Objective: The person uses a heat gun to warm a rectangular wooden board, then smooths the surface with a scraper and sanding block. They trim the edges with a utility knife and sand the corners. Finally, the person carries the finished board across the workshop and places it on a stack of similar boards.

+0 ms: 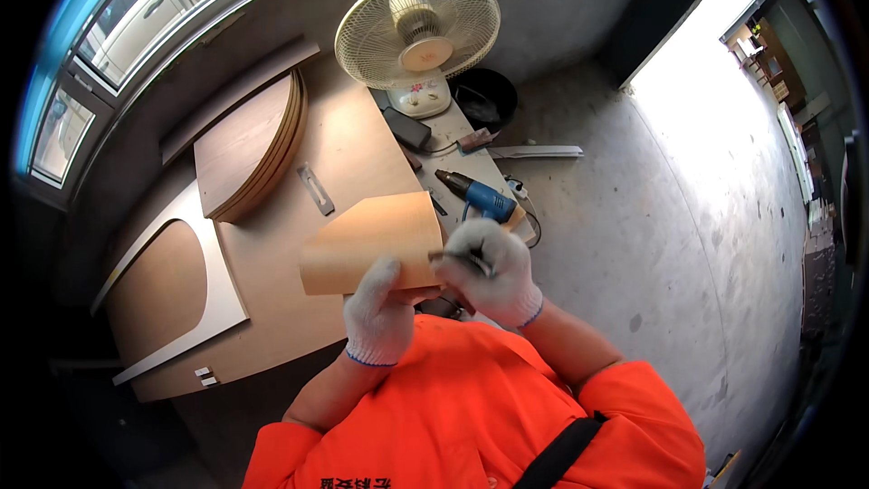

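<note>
Both my hands wear white knit gloves. My left hand (378, 312) grips the near edge of a tan wood-coloured panel (367, 240), its thumb lying on top and its fingers underneath. The panel is held tilted above the workbench, with one angled corner at its far left. My right hand (493, 272), slightly blurred, is closed around a small dark tool (466, 263) at the panel's right edge. The tool's exact kind is hidden by the fingers. Just beyond my right hand, a blue heat gun (487, 199) with a black nozzle lies on the bench.
Curved wooden panels (249, 149) are stacked at the far left of the workbench (353, 154). Nearer lies a white frame-shaped board (222, 281). A slotted metal plate (315, 188) rests mid-bench. Behind stand a fan (418, 32) and a black bucket (489, 95). Concrete floor (652, 244) stretches right.
</note>
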A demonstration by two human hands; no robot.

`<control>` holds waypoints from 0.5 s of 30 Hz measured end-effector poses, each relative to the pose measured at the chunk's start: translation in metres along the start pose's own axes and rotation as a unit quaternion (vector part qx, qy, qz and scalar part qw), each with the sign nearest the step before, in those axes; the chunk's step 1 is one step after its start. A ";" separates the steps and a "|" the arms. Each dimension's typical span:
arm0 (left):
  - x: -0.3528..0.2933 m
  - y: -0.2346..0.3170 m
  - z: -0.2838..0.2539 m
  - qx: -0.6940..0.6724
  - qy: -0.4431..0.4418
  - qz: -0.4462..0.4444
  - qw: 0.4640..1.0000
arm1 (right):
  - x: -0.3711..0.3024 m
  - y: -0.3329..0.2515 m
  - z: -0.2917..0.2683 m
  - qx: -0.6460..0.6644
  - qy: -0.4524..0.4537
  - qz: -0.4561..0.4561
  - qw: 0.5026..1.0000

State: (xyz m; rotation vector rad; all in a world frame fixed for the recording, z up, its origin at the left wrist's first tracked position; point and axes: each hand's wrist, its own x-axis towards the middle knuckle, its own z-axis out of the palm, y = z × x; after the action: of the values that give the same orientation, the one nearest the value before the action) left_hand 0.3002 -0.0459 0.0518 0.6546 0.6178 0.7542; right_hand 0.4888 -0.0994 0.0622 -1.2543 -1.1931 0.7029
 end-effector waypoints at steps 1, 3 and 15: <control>0.000 0.000 0.001 0.009 -0.009 -0.002 1.000 | 0.015 0.001 0.002 -0.010 0.044 -0.002 0.999; -0.003 0.002 0.004 -0.014 0.022 -0.006 1.000 | 0.031 0.007 0.008 -0.005 0.033 0.023 0.999; -0.004 -0.006 0.007 0.053 -0.007 -0.005 0.999 | -0.018 0.014 -0.001 -0.047 0.097 -0.134 0.985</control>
State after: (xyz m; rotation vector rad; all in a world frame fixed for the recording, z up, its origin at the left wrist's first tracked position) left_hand 0.3055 -0.0543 0.0531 0.7539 0.6506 0.7103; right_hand 0.4870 -0.1131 0.0440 -1.1820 -1.2141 0.3225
